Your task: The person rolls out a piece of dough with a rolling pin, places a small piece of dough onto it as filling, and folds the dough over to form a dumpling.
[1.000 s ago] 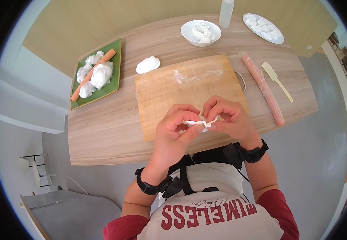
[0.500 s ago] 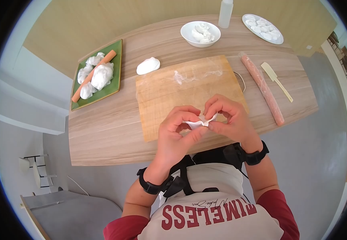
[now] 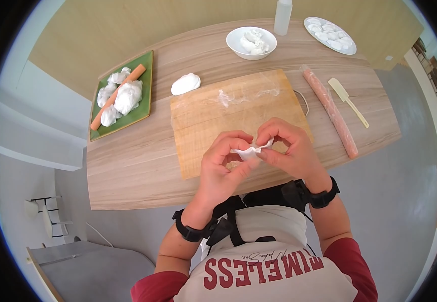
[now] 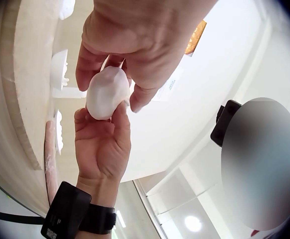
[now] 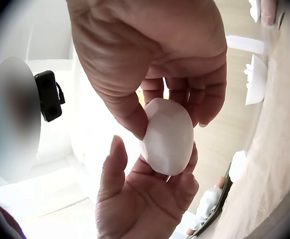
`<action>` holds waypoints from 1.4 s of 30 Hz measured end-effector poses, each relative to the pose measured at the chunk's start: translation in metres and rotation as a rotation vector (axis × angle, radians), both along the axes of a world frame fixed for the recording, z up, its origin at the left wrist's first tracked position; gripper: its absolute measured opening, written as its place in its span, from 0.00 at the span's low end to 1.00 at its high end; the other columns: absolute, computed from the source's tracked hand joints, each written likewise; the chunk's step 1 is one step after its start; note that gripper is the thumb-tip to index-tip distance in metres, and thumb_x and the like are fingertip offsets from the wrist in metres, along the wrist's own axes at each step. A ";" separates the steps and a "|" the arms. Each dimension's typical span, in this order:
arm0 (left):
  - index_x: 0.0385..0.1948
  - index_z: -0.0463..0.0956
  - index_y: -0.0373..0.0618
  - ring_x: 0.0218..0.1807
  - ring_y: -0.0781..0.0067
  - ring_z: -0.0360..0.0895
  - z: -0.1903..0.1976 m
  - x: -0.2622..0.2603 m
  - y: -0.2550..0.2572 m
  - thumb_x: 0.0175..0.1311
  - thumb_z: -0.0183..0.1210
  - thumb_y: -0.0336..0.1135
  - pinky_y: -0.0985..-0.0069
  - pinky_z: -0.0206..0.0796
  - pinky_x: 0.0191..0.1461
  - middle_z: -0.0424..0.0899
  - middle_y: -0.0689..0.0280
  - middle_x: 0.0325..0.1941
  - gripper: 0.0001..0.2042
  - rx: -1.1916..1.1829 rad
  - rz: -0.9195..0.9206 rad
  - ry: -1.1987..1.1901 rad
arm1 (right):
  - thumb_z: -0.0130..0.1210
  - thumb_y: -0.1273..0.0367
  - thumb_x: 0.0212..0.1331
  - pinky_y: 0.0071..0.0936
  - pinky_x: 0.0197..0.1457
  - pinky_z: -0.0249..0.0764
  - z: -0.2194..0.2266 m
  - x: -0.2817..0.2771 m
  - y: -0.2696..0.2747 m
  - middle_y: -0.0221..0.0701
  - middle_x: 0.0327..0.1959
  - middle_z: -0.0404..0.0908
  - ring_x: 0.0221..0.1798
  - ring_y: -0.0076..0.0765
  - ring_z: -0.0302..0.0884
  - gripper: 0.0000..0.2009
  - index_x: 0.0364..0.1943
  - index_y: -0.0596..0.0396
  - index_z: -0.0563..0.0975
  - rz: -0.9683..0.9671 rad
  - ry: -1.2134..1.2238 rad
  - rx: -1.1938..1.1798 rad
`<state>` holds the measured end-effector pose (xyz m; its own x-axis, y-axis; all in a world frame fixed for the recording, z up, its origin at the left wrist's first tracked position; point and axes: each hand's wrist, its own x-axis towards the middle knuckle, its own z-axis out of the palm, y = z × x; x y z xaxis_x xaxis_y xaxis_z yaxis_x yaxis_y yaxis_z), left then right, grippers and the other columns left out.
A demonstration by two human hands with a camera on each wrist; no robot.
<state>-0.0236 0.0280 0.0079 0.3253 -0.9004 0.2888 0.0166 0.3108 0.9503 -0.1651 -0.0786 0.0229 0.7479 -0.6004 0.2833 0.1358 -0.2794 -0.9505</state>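
A thin white dough wrapper [image 3: 247, 152], gathered along its upper edge, is held between both hands above the near part of a wooden board [image 3: 218, 118]. In the wrist views its smooth, rounded underside [image 5: 167, 139] shows. My left hand [image 3: 220, 165] supports one end with curled fingers, while its thumb, blurred in the head view, stands off the dough. Thumb and fingers of my right hand [image 3: 290, 150] pinch the other end at the rim. Whatever lies inside the wrapper is hidden.
Beyond the board are white dough discs [image 3: 186, 84], a white bowl [image 3: 233, 45] and a bottle [image 3: 283, 17]. A plate of white pieces [image 3: 352, 48] stands back right. A wrapped pink roll [image 3: 331, 110] and spatula [image 3: 348, 102] lie right; a green tray [image 3: 147, 90] holds wrapped lumps and a rolling pin.
The left thumb has come away from the wrapper's edge. The right fingers keep their pinch, the hand slightly higher, and the gathered edge has shifted a little upward.
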 end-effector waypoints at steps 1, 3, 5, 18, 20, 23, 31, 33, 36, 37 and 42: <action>0.35 0.74 0.40 0.42 0.76 0.75 0.002 0.000 0.000 0.53 0.62 0.23 0.79 0.70 0.43 0.74 0.63 0.44 0.09 0.009 -0.016 -0.004 | 0.61 0.76 0.45 0.21 0.38 0.67 -0.001 0.000 -0.001 0.26 0.32 0.75 0.34 0.24 0.72 0.08 0.31 0.54 0.75 0.001 0.004 -0.019; 0.35 0.74 0.41 0.42 0.76 0.75 0.003 0.001 0.000 0.53 0.62 0.23 0.79 0.70 0.43 0.74 0.64 0.43 0.09 0.018 -0.031 -0.007 | 0.61 0.75 0.45 0.22 0.38 0.67 0.000 0.000 0.000 0.26 0.32 0.75 0.35 0.24 0.72 0.08 0.31 0.54 0.75 0.002 0.008 -0.037; 0.35 0.73 0.40 0.42 0.76 0.75 -0.001 0.003 -0.002 0.53 0.62 0.23 0.79 0.70 0.43 0.74 0.64 0.43 0.09 0.055 -0.074 0.078 | 0.61 0.75 0.45 0.21 0.38 0.67 0.002 0.000 0.001 0.26 0.32 0.75 0.35 0.24 0.72 0.08 0.31 0.54 0.75 0.001 0.029 -0.118; 0.35 0.77 0.39 0.41 0.75 0.75 -0.002 0.004 -0.001 0.55 0.61 0.24 0.79 0.69 0.43 0.74 0.62 0.44 0.07 -0.014 -0.008 -0.073 | 0.61 0.74 0.48 0.22 0.39 0.69 0.004 0.001 0.002 0.25 0.34 0.76 0.37 0.24 0.73 0.09 0.34 0.54 0.75 0.003 0.010 -0.034; 0.36 0.76 0.39 0.43 0.75 0.74 0.001 0.005 0.000 0.53 0.62 0.22 0.78 0.69 0.45 0.73 0.63 0.46 0.09 -0.054 -0.064 0.000 | 0.61 0.74 0.49 0.22 0.43 0.71 0.006 0.000 0.002 0.26 0.36 0.76 0.40 0.23 0.73 0.10 0.37 0.56 0.75 0.001 0.030 0.056; 0.37 0.76 0.40 0.46 0.74 0.73 0.004 0.007 0.001 0.51 0.62 0.20 0.78 0.69 0.47 0.72 0.63 0.47 0.11 0.015 -0.072 -0.061 | 0.59 0.75 0.51 0.22 0.46 0.73 -0.001 -0.001 0.000 0.27 0.39 0.75 0.42 0.23 0.73 0.11 0.39 0.58 0.74 0.069 -0.055 0.206; 0.36 0.75 0.40 0.47 0.74 0.73 0.000 0.012 0.001 0.51 0.61 0.19 0.76 0.69 0.49 0.72 0.64 0.47 0.11 0.046 -0.097 0.061 | 0.58 0.77 0.51 0.22 0.45 0.73 -0.002 -0.003 -0.002 0.29 0.43 0.75 0.45 0.24 0.73 0.11 0.40 0.58 0.75 0.084 -0.076 0.172; 0.35 0.74 0.40 0.47 0.74 0.73 0.001 0.013 0.000 0.51 0.62 0.19 0.76 0.69 0.49 0.72 0.64 0.47 0.11 0.052 -0.104 0.072 | 0.58 0.78 0.50 0.22 0.45 0.73 0.000 -0.003 -0.002 0.29 0.44 0.75 0.46 0.24 0.73 0.12 0.40 0.57 0.75 0.078 -0.059 0.133; 0.35 0.74 0.41 0.47 0.74 0.73 0.003 0.012 0.000 0.50 0.63 0.20 0.75 0.69 0.50 0.71 0.64 0.47 0.11 0.009 -0.120 0.042 | 0.58 0.78 0.49 0.21 0.43 0.73 0.003 -0.004 0.000 0.30 0.43 0.75 0.45 0.25 0.73 0.12 0.39 0.55 0.75 0.048 -0.013 0.068; 0.35 0.74 0.41 0.47 0.74 0.73 0.002 0.011 -0.001 0.50 0.63 0.20 0.75 0.68 0.50 0.71 0.64 0.48 0.11 0.014 -0.103 0.022 | 0.59 0.78 0.49 0.21 0.43 0.73 0.003 -0.003 0.001 0.30 0.43 0.75 0.45 0.25 0.73 0.12 0.39 0.55 0.75 0.048 -0.024 0.049; 0.35 0.75 0.41 0.48 0.74 0.73 0.002 0.011 0.000 0.49 0.64 0.21 0.75 0.68 0.49 0.71 0.63 0.48 0.12 0.011 -0.059 -0.005 | 0.60 0.78 0.48 0.21 0.41 0.73 0.002 -0.003 0.001 0.30 0.42 0.75 0.43 0.26 0.74 0.11 0.37 0.55 0.76 0.054 -0.086 0.031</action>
<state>-0.0122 0.0279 0.0094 0.2696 -0.9214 0.2799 0.0298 0.2985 0.9539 -0.1681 -0.0774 0.0247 0.7527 -0.5696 0.3302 0.2316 -0.2404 -0.9426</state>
